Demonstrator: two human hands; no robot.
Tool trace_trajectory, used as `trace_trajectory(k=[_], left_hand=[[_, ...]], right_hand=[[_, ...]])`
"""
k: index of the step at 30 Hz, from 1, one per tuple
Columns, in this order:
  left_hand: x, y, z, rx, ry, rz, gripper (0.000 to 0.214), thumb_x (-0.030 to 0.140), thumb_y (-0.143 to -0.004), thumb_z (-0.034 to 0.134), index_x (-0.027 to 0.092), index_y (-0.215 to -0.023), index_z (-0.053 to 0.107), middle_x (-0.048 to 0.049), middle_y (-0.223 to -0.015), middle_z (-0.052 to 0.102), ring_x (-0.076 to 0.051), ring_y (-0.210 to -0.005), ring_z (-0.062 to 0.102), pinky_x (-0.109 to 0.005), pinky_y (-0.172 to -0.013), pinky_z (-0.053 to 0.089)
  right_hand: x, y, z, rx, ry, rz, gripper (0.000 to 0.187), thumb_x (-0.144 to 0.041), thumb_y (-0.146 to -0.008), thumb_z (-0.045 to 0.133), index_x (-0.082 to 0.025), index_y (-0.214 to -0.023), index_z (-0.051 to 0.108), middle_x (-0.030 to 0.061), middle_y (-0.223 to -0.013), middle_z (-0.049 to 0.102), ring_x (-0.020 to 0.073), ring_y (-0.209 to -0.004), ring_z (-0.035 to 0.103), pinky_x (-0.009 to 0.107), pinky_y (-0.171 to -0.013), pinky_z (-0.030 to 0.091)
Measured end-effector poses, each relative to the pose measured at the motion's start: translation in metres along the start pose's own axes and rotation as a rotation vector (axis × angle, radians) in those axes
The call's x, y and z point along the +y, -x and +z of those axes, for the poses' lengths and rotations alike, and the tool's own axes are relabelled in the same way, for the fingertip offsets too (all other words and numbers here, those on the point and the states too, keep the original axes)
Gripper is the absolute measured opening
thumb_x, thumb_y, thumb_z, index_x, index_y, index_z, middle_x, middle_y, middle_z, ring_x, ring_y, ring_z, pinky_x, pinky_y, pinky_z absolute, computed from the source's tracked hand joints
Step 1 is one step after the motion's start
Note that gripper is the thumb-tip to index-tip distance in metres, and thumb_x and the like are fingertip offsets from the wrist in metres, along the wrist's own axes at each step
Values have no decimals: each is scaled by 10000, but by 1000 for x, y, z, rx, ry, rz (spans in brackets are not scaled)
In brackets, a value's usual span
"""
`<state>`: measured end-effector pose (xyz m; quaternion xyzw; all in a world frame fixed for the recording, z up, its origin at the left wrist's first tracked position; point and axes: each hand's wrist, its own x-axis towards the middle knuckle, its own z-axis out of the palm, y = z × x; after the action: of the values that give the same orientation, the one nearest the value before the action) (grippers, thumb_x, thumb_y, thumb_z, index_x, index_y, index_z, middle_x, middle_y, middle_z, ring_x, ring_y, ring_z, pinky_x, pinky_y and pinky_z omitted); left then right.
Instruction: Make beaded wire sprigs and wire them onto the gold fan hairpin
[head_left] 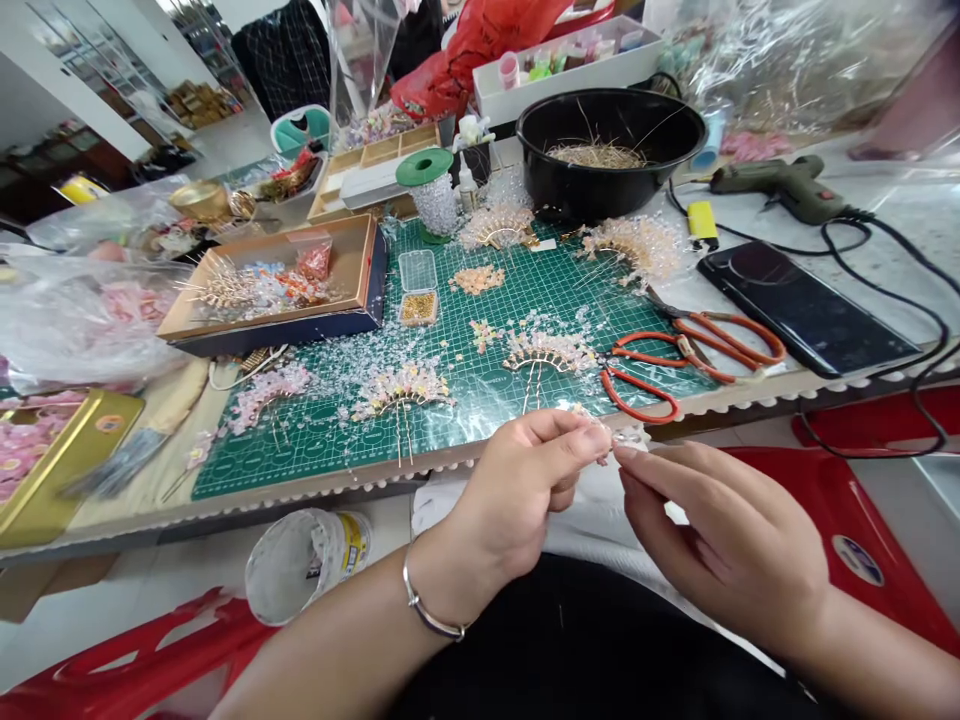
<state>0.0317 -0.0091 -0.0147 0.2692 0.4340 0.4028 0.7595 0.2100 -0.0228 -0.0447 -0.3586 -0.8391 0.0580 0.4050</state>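
My left hand (525, 470) pinches a small pale pink beaded piece (602, 452) between thumb and fingers, just past the mat's front edge. Thumb and forefinger of my right hand (720, 530) close on the right end of the same piece; its exact form is mostly hidden. Behind the hands a beaded hair comb (551, 350) with gold prongs lies on the green cutting mat (315, 440). Another beaded hair comb (405, 390) lies to its left, and a third, pinker one (266, 395) farther left. Orange-handled scissors (645, 350) rest right of the combs.
A black basin (611, 150) stands at the back. A phone (802, 305) and a glue gun (787, 185) with a trailing cord lie right. An open box (360, 290), a bead case (418, 307) and a wire-like bead spool (433, 195) sit left. Loose beads cover the mat.
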Motion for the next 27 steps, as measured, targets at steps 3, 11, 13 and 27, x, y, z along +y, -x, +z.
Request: trace_trajectory(k=[3,11,13,27], left_hand=[[6,4,-2,-40,51,-25,260,315,-743,812,155,-700,611,97,-515,361,-33,-463,191,-232,-467,111],[10,8,-11,-256,-38,-187,219,310,-663,842,145,-703,703,-3,-663,641,-34,-475,328,-258,-472,115],[11,7,-14,-301,-125,-240,202,301,-648,843,150,-709,724,-9,-651,645,-61,-504,403,-257,-469,164],[30,-4,-18,-612,-789,-339,183,362,-741,820,199,-709,742,20,-708,700,-126,-642,568,-264,-661,421]], right_hand=[[10,-2,-2,28,-103,-47,468,-11,-859,658,-264,-1251,623,35,-854,727,182,-687,681,305,-662,559],[24,-13,-10,-146,-511,119,78,-229,-1016,563,-248,-960,614,0,-758,664,158,-660,653,282,-621,561],[24,-18,-15,-218,-562,120,86,-236,-996,602,-246,-911,616,-10,-720,649,146,-628,625,267,-595,536],[22,-36,-34,-560,-295,-48,189,-206,-1033,516,-194,-929,674,9,-770,615,134,-663,552,269,-592,415]])
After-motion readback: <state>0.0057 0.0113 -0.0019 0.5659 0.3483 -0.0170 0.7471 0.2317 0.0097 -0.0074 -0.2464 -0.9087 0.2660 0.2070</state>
